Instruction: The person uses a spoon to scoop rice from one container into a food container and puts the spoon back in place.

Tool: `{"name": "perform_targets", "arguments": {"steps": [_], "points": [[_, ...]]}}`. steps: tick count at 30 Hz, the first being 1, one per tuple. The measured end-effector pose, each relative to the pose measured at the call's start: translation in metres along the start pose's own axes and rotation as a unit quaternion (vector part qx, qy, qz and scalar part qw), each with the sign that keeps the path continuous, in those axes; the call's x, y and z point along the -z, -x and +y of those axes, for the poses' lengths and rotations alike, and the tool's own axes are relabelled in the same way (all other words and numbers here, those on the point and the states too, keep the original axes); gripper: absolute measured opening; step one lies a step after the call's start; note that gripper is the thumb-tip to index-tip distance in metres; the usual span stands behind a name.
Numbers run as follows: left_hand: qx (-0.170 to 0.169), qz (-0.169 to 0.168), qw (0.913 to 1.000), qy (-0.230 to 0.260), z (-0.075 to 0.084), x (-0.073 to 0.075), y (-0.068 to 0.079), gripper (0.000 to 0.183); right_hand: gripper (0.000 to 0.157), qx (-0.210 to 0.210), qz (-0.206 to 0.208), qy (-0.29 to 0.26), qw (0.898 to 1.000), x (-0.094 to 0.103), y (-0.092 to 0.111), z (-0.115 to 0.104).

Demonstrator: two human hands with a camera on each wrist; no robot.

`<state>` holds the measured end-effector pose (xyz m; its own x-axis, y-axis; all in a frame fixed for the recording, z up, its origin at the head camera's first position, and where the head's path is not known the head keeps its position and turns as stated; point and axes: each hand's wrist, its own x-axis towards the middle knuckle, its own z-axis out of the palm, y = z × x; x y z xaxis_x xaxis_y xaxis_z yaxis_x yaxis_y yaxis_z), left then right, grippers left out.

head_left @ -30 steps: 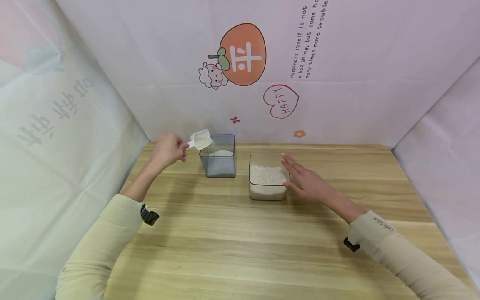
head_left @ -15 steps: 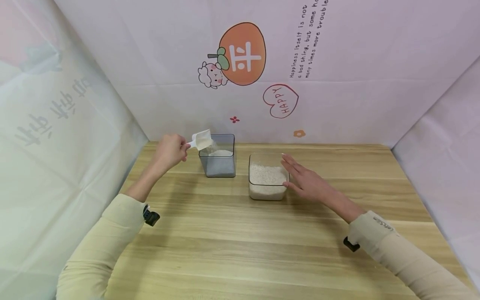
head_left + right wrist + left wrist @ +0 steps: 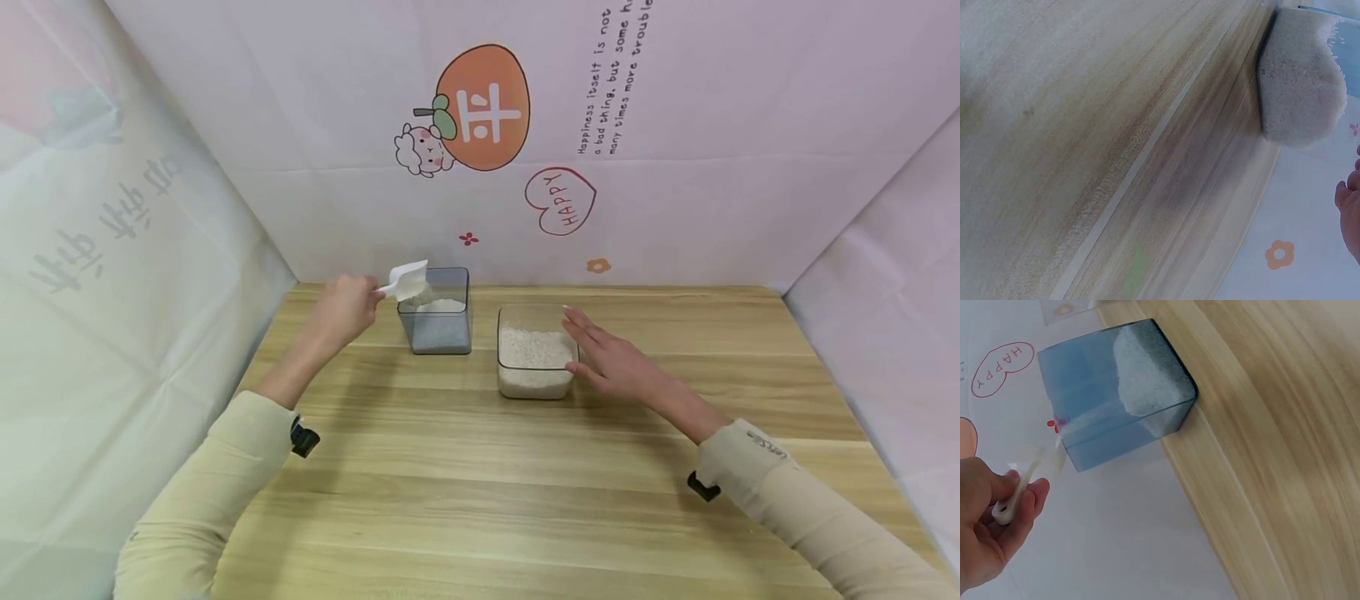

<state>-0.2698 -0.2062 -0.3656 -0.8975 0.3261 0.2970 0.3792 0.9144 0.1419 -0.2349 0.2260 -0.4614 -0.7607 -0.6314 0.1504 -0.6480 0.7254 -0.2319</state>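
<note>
My left hand (image 3: 347, 310) pinches the handle of a white scoop (image 3: 408, 281), tipped over the left rim of a grey-blue see-through container (image 3: 441, 340). Pale grains fall from it onto a white heap inside. In the left wrist view, thumb and fingers close round the scoop's handle (image 3: 1016, 497). To the right stands a clear container (image 3: 534, 317) holding off-white grains that look like rice. With fingers extended, my right hand (image 3: 613, 365) touches that container's right rim. The right wrist view catches only part of this hand (image 3: 1350, 209), at the edge.
Both containers stand toward the back of a wooden table (image 3: 480, 483). Behind it hangs a white printed sheet (image 3: 337, 192), close to the grey-blue container. More white sheeting borders the left and right sides.
My left hand has turned and shifted slightly right, tipping the scoop further, so its grains have poured into the grey-blue container. The right hand and the clear container have stayed put.
</note>
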Motion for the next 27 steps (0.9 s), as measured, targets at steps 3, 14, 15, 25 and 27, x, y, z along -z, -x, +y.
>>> {"name": "perform_targets", "arguments": {"steps": [3,14,15,25,27], "points": [[-0.025,0.014,0.9984,-0.049,-0.001,-0.003,0.004,0.02,0.073,0.0,-0.003,-0.002,1.0,0.002,0.0,-0.001],[-0.12,0.071,0.9747,-0.175,0.003,-0.011,0.015,0.02,0.072,0.005,0.005,-0.004,1.0,0.002,0.001,-0.002],[-0.124,0.077,0.9731,-0.178,0.003,-0.012,0.015,0.021,0.072,0.004,0.005,-0.005,1.0,0.002,0.002,-0.002],[-0.106,0.103,0.9862,-0.074,0.0,-0.014,0.013,0.018,0.072,0.009,0.012,0.002,1.0,-0.003,0.002,0.0],[-0.077,0.099,0.9921,-0.006,0.0,-0.012,0.01,0.016,0.072,0.013,0.014,0.007,1.0,-0.001,0.001,0.0]]}}
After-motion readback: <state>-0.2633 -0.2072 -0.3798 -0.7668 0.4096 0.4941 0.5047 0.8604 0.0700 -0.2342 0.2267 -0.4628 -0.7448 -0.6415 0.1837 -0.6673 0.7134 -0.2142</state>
